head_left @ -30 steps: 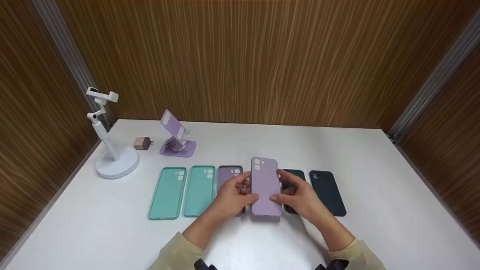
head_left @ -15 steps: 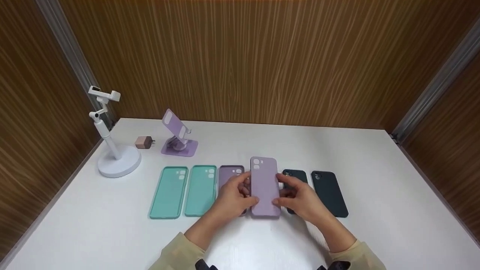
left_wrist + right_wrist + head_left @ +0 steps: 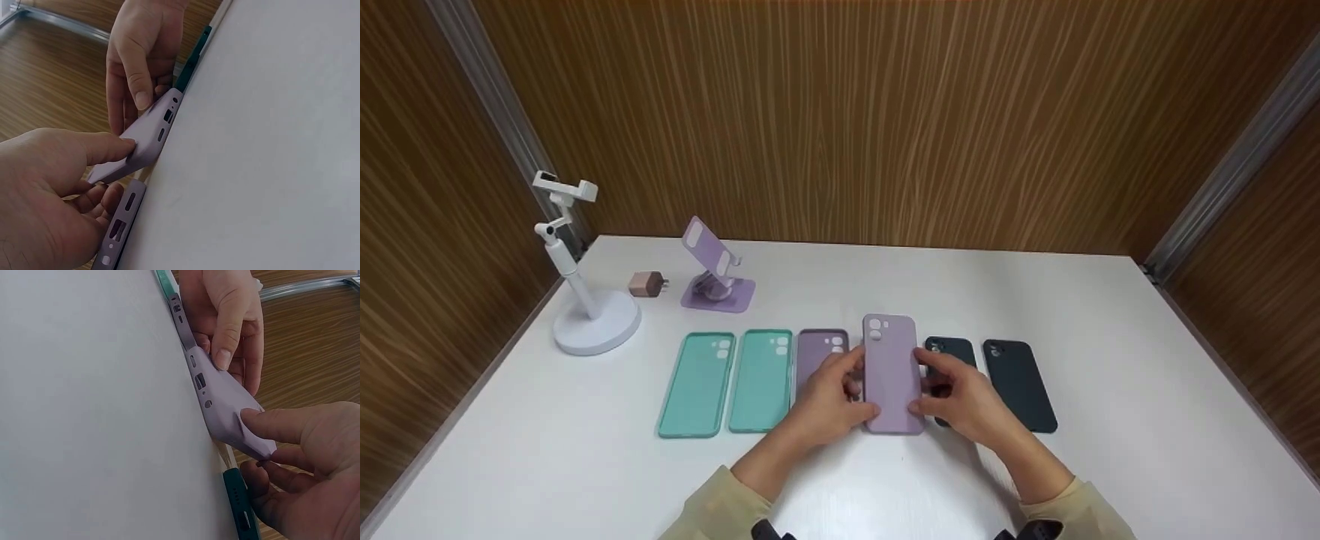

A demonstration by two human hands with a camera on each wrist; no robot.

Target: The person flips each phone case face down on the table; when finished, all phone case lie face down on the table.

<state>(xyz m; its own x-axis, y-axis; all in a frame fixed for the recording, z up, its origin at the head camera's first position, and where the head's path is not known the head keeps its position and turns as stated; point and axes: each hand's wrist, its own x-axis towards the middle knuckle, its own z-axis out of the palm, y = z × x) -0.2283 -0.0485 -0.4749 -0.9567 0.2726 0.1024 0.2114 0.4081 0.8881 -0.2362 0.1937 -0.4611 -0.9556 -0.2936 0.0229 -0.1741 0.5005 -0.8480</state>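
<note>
A light purple phone case (image 3: 892,375) lies back side up in the middle of the row, its camera cutouts at the upper left. My left hand (image 3: 826,399) holds its left edge, thumb on the back and fingers along the side. On the opposite edge, my right hand (image 3: 966,397) holds it the same way. The port openings on the case's lower end (image 3: 163,121) show close over the table in the left wrist view. Left of it, a second purple case (image 3: 817,351) is partly covered by my left hand. A dark green case (image 3: 952,346) is partly behind my right hand.
Two teal phone cases (image 3: 696,386) lie inside up at the row's left end; another dark case (image 3: 1020,386) ends the right. Behind stand a white stand (image 3: 598,322), a charger plug (image 3: 646,284) and a purple phone stand (image 3: 718,295). Wood-grain panels (image 3: 840,127) enclose the table.
The light purple case has come down slightly and its lower end now lies closer to the table. My right thumb has slid outward toward the case's right edge.
</note>
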